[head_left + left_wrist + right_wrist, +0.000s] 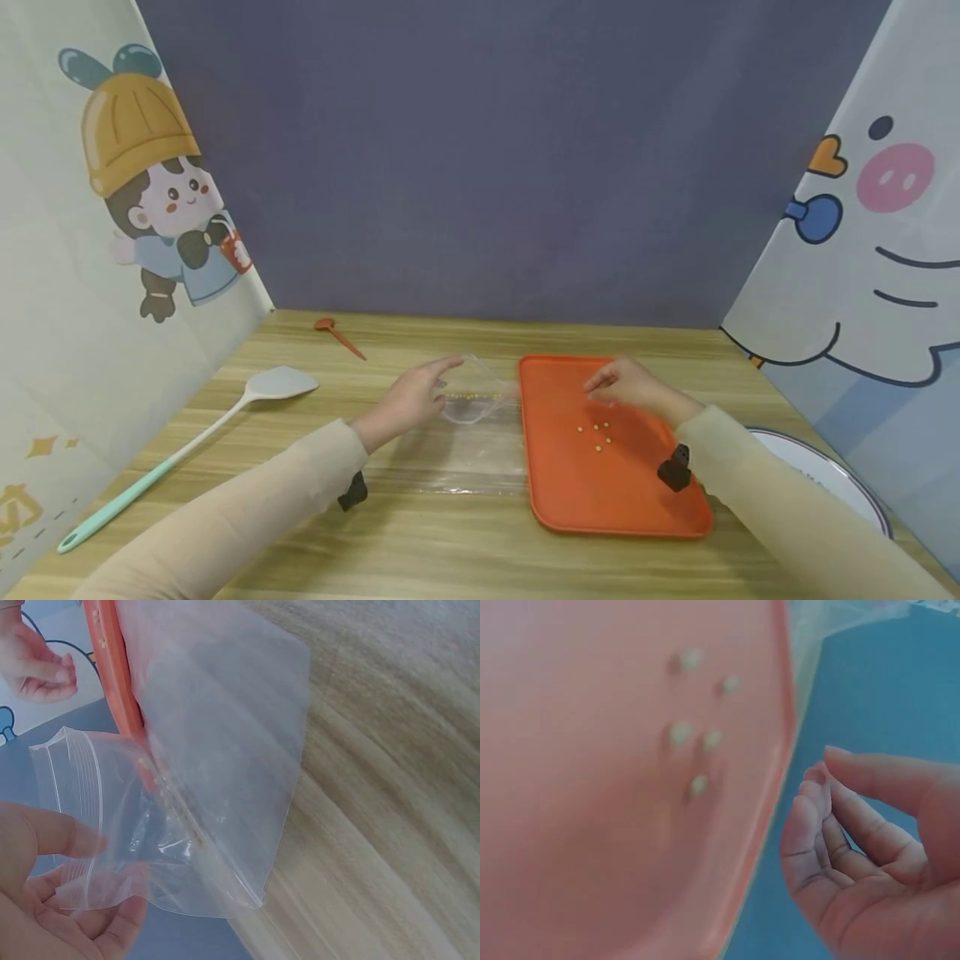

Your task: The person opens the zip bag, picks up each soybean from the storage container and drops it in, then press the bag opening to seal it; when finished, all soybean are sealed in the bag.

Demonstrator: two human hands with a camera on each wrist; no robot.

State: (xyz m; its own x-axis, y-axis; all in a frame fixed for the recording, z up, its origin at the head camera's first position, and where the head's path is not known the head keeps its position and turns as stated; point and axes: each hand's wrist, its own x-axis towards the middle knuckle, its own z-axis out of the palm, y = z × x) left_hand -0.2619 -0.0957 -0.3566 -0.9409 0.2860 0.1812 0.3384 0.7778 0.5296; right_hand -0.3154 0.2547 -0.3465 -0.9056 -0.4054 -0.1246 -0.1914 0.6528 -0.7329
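Note:
My left hand [408,400] holds the mouth of a clear zip-lock bag [161,832] open, with its thumb and fingers at the rim. A line of small yellow beans [472,397] lies inside the bag, along a fold. The rest of the clear plastic lies flat against the table beside the tray. Above the orange tray [585,500], my right hand [633,390] hovers with thumb and index fingertips together; whether something small sits between them is hidden. Several loose yellow beans [681,733] rest on the tray below that hand.
A white turner with a mint handle [202,437] lies at the left. Farther back is a small red-brown spoon [341,338]. At the right, a dark-rimmed white plate [832,471] is partly hidden by my right sleeve. A dark backdrop [480,167] closes off the table's far edge.

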